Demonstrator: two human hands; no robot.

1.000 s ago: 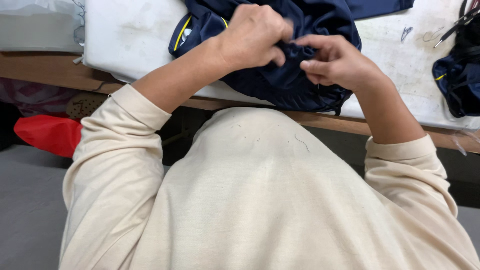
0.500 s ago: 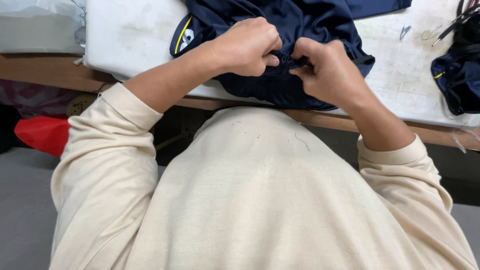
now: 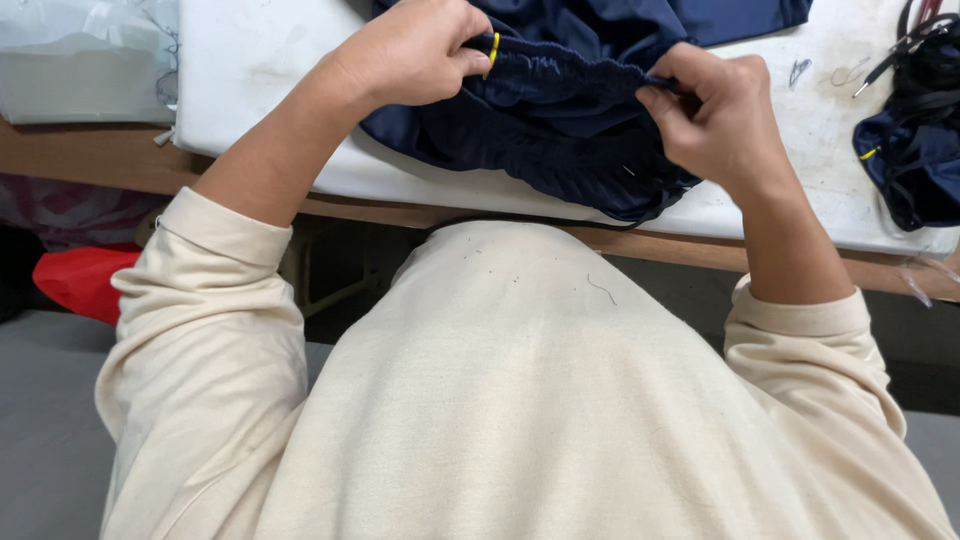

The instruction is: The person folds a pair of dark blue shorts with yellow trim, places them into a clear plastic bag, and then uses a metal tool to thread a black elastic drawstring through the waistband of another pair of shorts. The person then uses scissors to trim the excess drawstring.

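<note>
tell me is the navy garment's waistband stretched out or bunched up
Stretched out: the left hand and right hand hold the navy garment waistband taut between them.

garment workshop: fabric-strewn worktable (image 3: 260, 60)

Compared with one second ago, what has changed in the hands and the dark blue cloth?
The left hand and right hand were close together over the navy garment; now they have moved apart, left hand to the left and right hand to the right, stretching its gathered waistband between them. Both hands kept their grip on it. The garment stays on the white table, and the other dark cloth lies as before.
</note>
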